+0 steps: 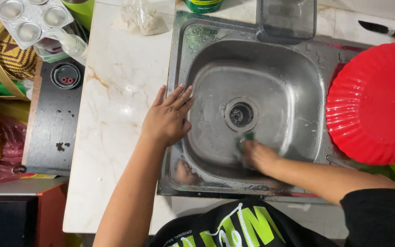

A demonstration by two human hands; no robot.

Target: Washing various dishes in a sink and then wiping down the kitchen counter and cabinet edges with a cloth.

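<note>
- Right hand [258,155], blurred, lower centre of frame: closed on green scrubber [248,137], pressed to basin floor beside drain [241,114].
- Left hand [168,118]: spread flat on sink [179,59] left rim.
- Progress: basin wet, lightly soapy; scrubbing apparently underway, rinse outstanding.
- Red plate [373,103], right edge.
</note>
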